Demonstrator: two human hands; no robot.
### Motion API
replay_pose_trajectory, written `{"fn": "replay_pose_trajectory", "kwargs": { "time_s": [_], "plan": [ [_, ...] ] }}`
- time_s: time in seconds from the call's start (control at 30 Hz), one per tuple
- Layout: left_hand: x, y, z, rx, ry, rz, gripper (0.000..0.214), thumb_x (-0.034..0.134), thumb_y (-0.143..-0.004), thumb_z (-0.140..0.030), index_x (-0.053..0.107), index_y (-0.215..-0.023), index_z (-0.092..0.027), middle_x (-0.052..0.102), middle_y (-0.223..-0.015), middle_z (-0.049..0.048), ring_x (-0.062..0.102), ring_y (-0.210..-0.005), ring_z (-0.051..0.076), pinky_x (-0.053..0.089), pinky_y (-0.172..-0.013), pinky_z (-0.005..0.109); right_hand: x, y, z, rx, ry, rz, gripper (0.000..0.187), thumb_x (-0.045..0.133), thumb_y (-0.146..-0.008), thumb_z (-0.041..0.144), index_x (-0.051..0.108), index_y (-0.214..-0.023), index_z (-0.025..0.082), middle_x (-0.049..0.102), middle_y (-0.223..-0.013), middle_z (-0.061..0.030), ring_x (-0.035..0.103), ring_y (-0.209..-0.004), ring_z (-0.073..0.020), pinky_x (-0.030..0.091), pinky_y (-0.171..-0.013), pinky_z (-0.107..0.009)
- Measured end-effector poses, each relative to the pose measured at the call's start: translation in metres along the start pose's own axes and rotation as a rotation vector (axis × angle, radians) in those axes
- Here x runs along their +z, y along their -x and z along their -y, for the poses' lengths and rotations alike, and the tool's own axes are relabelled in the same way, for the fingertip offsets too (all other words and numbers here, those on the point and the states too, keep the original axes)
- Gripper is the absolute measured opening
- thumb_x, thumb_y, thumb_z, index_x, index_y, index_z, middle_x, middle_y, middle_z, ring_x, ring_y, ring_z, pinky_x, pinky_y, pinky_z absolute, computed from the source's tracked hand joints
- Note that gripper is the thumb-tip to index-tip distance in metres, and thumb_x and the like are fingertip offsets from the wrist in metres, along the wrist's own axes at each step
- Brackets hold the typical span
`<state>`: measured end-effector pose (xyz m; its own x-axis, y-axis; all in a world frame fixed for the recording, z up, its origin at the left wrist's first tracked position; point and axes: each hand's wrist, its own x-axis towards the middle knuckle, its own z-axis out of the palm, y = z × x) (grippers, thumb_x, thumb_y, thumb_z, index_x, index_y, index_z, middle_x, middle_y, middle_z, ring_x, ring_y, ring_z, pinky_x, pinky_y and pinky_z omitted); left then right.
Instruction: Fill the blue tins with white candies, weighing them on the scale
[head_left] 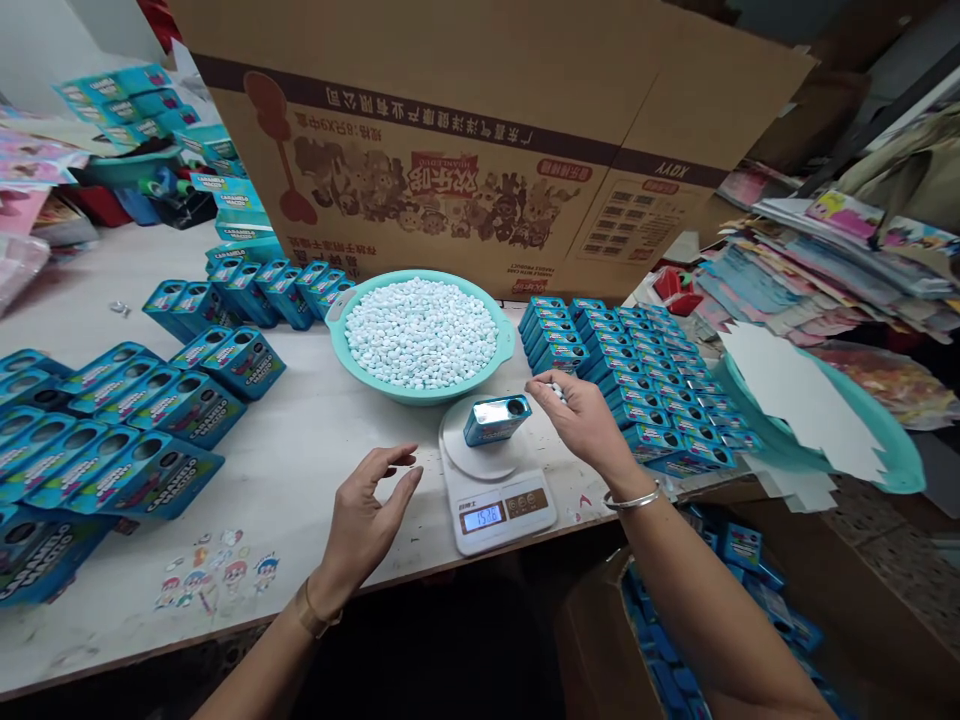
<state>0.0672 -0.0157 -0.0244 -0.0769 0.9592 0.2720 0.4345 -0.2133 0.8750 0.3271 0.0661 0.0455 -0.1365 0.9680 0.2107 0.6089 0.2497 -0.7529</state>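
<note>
A small blue box with a round hole in its end lies on a white kitchen scale whose display reads 15.8. My right hand hovers just right of the box, fingers curled round a few small white candies. My left hand hangs above the table left of the scale, fingers apart and loosely curved, holding nothing. Behind the scale stands a teal bowl heaped with white candies.
Rows of blue boxes lie right of the bowl, with more blue boxes stacked on the left. A large printed cardboard carton stands behind. Paper sheets and a teal basin are at the right; a carton of boxes sits below the table edge.
</note>
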Motion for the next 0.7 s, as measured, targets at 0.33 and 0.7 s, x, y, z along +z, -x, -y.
{"fn": "replay_pose_trajectory", "kwargs": {
  "time_s": [0.33, 0.7],
  "plan": [
    [0.001, 0.001, 0.004, 0.005, -0.021, 0.004, 0.024, 0.059, -0.089, -0.035, 0.067, -0.107, -0.021, 0.070, -0.094, 0.0041, 0.068, -0.087, 0.019, 0.057, -0.079, 0.034, 0.000, -0.001, 0.004, -0.025, 0.015, 0.029, 0.032, 0.050, -0.092, 0.044, 0.066, -0.084, 0.018, 0.066, -0.076, -0.0027, 0.057, -0.075, -0.0185, 0.041, -0.069, -0.029],
    [0.055, -0.050, -0.036, 0.485, -0.430, 0.111, 0.071, 0.067, -0.085, -0.031, 0.034, -0.146, -0.015, 0.050, -0.140, 0.0178, 0.045, -0.131, 0.032, 0.038, -0.109, 0.049, -0.004, 0.009, -0.013, 0.226, -0.508, -0.186, 0.035, 0.066, -0.080, 0.053, 0.067, -0.080, 0.018, 0.038, -0.056, 0.0061, 0.030, -0.047, -0.0082, 0.023, -0.043, -0.022]
  ]
}}
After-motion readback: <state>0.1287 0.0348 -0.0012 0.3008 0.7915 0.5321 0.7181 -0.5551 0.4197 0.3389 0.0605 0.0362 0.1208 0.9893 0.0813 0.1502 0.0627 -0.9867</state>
